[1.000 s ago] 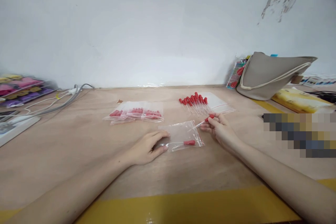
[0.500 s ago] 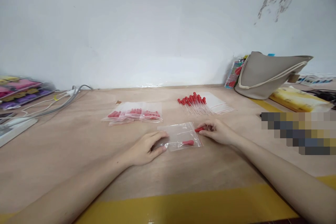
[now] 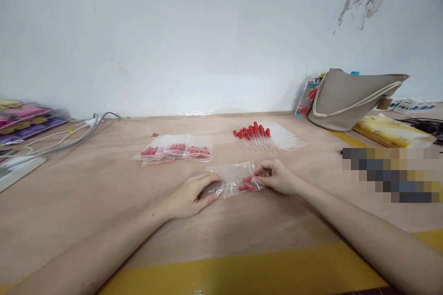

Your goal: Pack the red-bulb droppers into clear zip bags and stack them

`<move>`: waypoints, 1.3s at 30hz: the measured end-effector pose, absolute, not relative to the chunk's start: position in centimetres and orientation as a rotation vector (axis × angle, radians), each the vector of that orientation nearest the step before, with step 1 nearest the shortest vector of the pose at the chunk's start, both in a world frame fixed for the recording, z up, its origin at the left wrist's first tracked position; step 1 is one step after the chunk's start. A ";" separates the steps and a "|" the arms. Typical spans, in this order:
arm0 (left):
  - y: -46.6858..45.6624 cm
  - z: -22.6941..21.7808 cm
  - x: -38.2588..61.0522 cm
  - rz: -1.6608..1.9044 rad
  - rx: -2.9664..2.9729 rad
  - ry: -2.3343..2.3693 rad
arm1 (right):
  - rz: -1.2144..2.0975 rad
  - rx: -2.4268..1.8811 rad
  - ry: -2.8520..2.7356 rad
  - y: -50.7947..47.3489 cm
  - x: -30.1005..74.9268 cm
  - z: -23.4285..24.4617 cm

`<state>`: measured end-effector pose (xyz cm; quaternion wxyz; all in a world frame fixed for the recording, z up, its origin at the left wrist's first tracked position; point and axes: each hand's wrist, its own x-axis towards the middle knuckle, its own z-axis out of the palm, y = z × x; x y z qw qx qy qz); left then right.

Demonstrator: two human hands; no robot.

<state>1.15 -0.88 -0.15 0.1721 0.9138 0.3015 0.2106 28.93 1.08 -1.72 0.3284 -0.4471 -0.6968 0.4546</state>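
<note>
Since half a second ago, the right hand (image 3: 277, 176) has shifted left from just outside the bag's mouth, and the red-bulbed dropper (image 3: 247, 178) it carries now lies partly inside the clear zip bag (image 3: 232, 174). Right fingers are pinched together on the dropper at the bag's right end, which is lifted slightly off the table (image 3: 104, 203). A second dropper (image 3: 244, 188) lies inside the bag, just below the held one.

Left hand (image 3: 194, 196) is unchanged in place. It rests on the bag's left end, fingers curled down and thumb closed against them, pinning the plastic to the table.

Behind the right hand, well apart from it, lies a fan of loose droppers (image 3: 254, 136), partly on a stack of empty bags (image 3: 289, 138). Filled bags (image 3: 176, 150) sit in a row behind the left hand. A grey handbag (image 3: 349, 99) stands at the far right against the wall, with a yellow packet (image 3: 387, 131) beside it. Grey cables (image 3: 69, 140) run along the far left.
</note>
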 end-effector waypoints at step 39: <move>-0.5 -0.3 0.9 0.557 2.566 0.865 | 0.097 -1.860 -1.885 11.1 25.5 2.1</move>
